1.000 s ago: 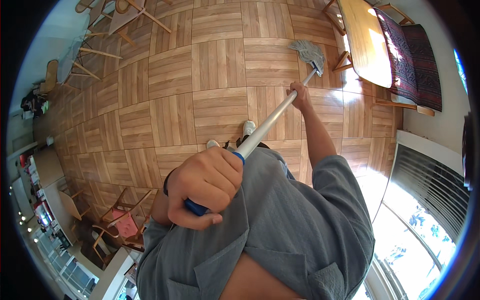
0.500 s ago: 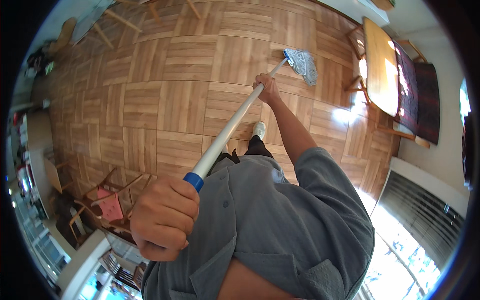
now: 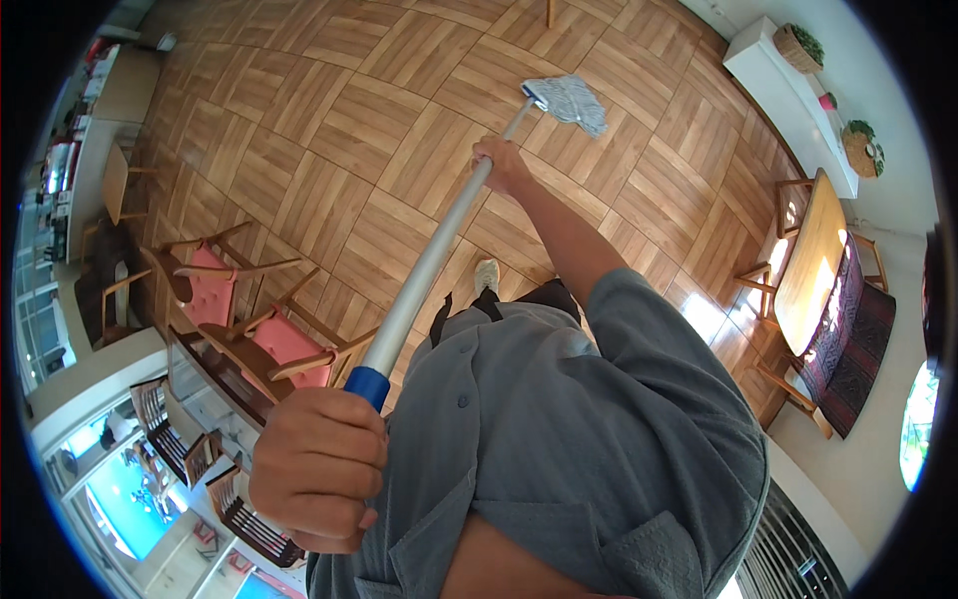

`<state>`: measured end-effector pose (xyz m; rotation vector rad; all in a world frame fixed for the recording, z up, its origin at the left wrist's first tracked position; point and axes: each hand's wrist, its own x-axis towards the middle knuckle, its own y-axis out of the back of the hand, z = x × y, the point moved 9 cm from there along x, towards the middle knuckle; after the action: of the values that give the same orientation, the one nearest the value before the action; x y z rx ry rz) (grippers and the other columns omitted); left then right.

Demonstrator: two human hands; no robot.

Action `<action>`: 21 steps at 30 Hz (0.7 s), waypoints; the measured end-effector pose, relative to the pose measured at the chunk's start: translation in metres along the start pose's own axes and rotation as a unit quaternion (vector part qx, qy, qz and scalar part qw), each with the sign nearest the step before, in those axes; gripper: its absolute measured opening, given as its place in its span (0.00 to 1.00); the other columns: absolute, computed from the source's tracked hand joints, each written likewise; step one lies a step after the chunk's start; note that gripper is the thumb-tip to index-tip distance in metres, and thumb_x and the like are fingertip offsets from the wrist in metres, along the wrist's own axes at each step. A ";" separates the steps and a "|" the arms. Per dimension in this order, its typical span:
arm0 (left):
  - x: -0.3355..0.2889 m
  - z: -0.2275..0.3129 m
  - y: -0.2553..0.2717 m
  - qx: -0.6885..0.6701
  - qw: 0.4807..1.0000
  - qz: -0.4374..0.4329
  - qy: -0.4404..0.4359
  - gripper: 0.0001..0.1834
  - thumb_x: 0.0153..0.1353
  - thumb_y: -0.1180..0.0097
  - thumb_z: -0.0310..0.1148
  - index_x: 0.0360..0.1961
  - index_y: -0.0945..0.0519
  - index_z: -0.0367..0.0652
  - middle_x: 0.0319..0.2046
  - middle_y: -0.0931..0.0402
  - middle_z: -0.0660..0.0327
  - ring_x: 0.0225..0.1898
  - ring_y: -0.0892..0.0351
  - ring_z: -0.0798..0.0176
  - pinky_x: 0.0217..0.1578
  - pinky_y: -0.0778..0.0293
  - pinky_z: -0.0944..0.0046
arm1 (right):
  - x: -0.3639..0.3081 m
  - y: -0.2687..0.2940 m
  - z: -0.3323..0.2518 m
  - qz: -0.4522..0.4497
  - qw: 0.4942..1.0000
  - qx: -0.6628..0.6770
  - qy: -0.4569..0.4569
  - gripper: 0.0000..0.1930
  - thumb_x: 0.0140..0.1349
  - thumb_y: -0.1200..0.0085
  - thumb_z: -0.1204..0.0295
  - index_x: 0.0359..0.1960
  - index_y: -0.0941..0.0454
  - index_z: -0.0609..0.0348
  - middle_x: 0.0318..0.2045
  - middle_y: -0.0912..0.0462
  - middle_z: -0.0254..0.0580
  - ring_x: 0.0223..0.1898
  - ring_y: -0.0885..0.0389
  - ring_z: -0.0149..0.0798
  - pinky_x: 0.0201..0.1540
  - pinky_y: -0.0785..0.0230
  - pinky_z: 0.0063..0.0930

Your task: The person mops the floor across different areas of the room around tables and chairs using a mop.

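Observation:
A long mop (image 3: pixel 436 245) with a pale metal pole slants from my chest to the floor ahead. My left hand (image 3: pixel 317 469), closed in a fist, grips the top end just behind its blue collar. Farther down the pole, my right hand (image 3: pixel 502 165) is wrapped round it with the arm stretched forward. The grey string mop head (image 3: pixel 571 103) lies spread on the wood-patterned floor (image 3: pixel 399 110), to the right of its blue clamp. One pale shoe (image 3: pixel 486 275) shows below the pole.
Wooden chairs with pink cushions (image 3: pixel 289 344) stand at the left. A wooden table (image 3: pixel 810 255) and a bench with dark patterned cloth (image 3: pixel 848 329) are at the right. Beyond them, a white ledge (image 3: pixel 773 90) bears a potted plant (image 3: pixel 798 48). Sunlight glares off the floor near the table.
My view has swung, so the pink chairs show more fully and the white ledge has come in. The mop head sits slightly farther left in view, its strings more fanned. Both hands keep their hold.

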<state>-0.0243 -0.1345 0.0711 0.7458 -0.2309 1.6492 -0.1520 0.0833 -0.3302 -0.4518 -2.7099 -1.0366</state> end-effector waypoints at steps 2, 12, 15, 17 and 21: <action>-0.008 0.013 0.005 0.014 1.000 0.014 -0.007 0.12 0.37 0.44 0.23 0.10 0.36 0.42 0.10 0.34 0.60 0.10 0.32 0.63 0.15 0.31 0.65 | 0.011 -0.022 -0.019 -0.023 0.999 0.015 0.035 0.10 0.41 0.42 0.75 0.16 0.33 0.57 0.20 0.27 0.41 0.29 0.26 0.47 0.34 0.33 0.38; -0.073 0.073 0.032 0.016 0.975 0.197 -0.099 0.13 0.43 0.37 0.30 0.13 0.32 0.44 0.09 0.29 0.64 0.10 0.29 0.69 0.16 0.25 0.67 | -0.030 -0.058 -0.074 -0.250 0.967 -0.051 0.014 0.10 0.42 0.41 0.64 0.26 0.22 0.52 0.30 0.21 0.43 0.39 0.23 0.47 0.44 0.35 0.42; -0.081 0.062 0.028 -0.008 0.961 0.257 -0.103 0.14 0.43 0.39 0.30 0.12 0.34 0.46 0.07 0.31 0.65 0.08 0.32 0.71 0.15 0.27 0.69 | -0.061 -0.031 -0.053 -0.208 0.977 -0.052 0.006 0.09 0.42 0.41 0.65 0.26 0.22 0.52 0.30 0.20 0.44 0.40 0.22 0.47 0.45 0.36 0.43; -0.075 0.049 0.018 -0.051 0.959 0.259 -0.105 0.14 0.42 0.41 0.29 0.11 0.35 0.46 0.06 0.32 0.65 0.07 0.33 0.71 0.14 0.29 0.70 | -0.082 -0.009 -0.032 -0.204 0.976 -0.072 -0.033 0.09 0.42 0.42 0.65 0.26 0.22 0.52 0.29 0.20 0.44 0.40 0.22 0.47 0.45 0.36 0.44; -0.032 0.024 -0.020 -0.092 0.981 0.145 -0.094 0.15 0.45 0.41 0.32 0.11 0.36 0.50 0.06 0.33 0.70 0.09 0.33 0.75 0.14 0.30 0.74 | -0.131 0.048 0.010 -0.168 0.974 -0.103 -0.108 0.07 0.43 0.43 0.67 0.25 0.23 0.52 0.28 0.21 0.43 0.40 0.22 0.48 0.46 0.36 0.44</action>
<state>0.0042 -0.1686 0.0656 0.7518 -0.6446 1.8019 -0.0134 0.0967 -0.3465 -0.1430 -2.9541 -1.4426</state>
